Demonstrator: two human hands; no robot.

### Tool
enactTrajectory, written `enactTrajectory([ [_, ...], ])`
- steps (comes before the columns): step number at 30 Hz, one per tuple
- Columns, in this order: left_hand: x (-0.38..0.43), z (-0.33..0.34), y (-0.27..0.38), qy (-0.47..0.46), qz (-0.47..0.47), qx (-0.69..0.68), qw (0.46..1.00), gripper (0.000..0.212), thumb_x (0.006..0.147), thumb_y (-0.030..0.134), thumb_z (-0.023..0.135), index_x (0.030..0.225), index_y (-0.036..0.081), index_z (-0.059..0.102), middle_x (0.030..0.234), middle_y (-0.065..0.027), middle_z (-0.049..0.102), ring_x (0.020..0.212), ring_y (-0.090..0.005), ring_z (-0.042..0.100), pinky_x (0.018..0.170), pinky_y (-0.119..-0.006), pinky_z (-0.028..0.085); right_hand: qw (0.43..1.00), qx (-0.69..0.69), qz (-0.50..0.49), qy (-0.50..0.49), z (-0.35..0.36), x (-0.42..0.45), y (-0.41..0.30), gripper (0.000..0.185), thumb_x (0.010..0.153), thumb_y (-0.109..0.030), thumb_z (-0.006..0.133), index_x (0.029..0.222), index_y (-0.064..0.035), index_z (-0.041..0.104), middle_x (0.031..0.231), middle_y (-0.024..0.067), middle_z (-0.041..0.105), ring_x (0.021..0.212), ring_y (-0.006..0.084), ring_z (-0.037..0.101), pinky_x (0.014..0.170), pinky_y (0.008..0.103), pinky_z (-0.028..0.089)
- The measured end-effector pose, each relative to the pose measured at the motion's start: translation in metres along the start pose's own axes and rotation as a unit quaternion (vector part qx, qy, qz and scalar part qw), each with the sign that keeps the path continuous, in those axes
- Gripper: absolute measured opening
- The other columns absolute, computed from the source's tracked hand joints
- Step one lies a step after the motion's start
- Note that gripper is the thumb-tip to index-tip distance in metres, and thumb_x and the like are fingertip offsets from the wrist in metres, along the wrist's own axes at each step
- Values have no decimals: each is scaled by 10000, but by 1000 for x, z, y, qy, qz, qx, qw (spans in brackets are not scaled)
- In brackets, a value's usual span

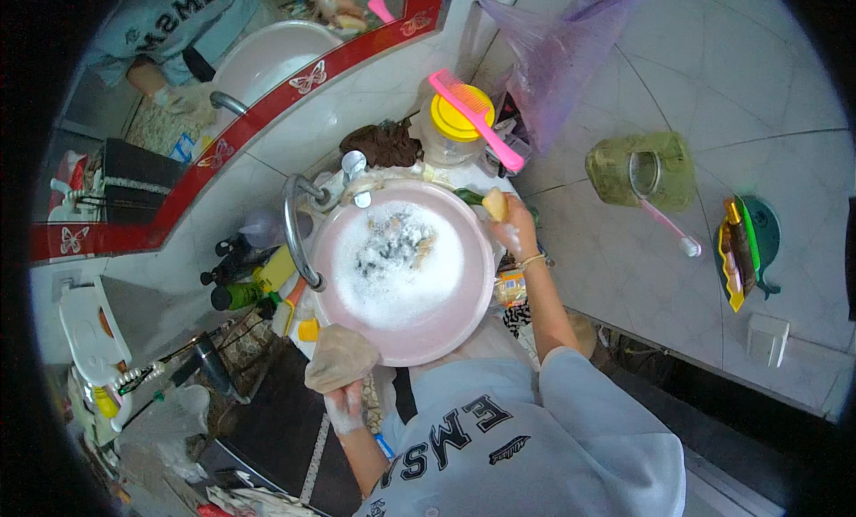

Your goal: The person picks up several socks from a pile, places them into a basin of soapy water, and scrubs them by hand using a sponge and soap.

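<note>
My left hand (pixel 346 402), wet with suds, holds a bunched beige cloth (pixel 342 358) at the lower left rim of a pink plastic basin (pixel 478 303). The basin holds white suds (pixel 394 263) with a darker patch in the middle, where something beige shows through. My right hand (pixel 515 228), with suds on it and a bracelet at the wrist, holds a yellowish bar of soap (pixel 495 204) just beyond the basin's right rim. A curved metal faucet (pixel 292 229) arches over the basin's left side.
Behind the basin stand a clear jar with a yellow lid (pixel 455 119), a pink comb (pixel 478 119) on it, and a dark brown cloth (pixel 382 144). Bottles (pixel 234 296) crowd the left. A red-framed mirror (pixel 307 76) and a toothbrush holder (pixel 675 169) are on the walls.
</note>
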State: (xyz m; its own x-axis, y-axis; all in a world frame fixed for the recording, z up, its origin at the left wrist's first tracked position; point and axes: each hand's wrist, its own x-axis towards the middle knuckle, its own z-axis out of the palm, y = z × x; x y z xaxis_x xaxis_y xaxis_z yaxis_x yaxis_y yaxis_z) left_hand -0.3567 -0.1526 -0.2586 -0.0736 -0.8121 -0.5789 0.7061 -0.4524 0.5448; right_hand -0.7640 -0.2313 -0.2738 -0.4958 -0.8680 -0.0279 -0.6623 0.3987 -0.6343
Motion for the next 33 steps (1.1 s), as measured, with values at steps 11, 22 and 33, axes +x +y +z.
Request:
enactTrajectory([
  [11, 1, 8, -14, 29, 50, -90, 994, 411, 803, 291, 555, 1109, 47, 428, 1168, -132, 440, 1068, -304, 446, 908, -474, 384, 978, -168, -83, -92, 53, 63, 21, 446, 598, -159, 645, 980, -13, 468, 836, 190, 566, 836, 346, 548, 737, 401, 443],
  [22, -1, -1, -11, 71, 43, -219, 972, 313, 809, 180, 549, 1084, 54, 469, 1167, -132, 461, 1108, -299, 418, 973, -476, 314, 957, -236, -165, 40, 67, 33, 44, 481, 673, -120, 562, 1130, -58, 424, 1001, 120, 488, 938, 269, 476, 831, 391, 357],
  [33, -3, -22, 0, 57, 107, -55, 991, 306, 825, 195, 523, 1066, 13, 471, 1080, -116, 506, 1021, -234, 482, 937, -370, 359, 964, -179, -186, 69, 29, -13, 19, 466, 715, -62, 509, 1172, -72, 414, 1143, 136, 449, 1030, 312, 427, 862, 401, 348],
])
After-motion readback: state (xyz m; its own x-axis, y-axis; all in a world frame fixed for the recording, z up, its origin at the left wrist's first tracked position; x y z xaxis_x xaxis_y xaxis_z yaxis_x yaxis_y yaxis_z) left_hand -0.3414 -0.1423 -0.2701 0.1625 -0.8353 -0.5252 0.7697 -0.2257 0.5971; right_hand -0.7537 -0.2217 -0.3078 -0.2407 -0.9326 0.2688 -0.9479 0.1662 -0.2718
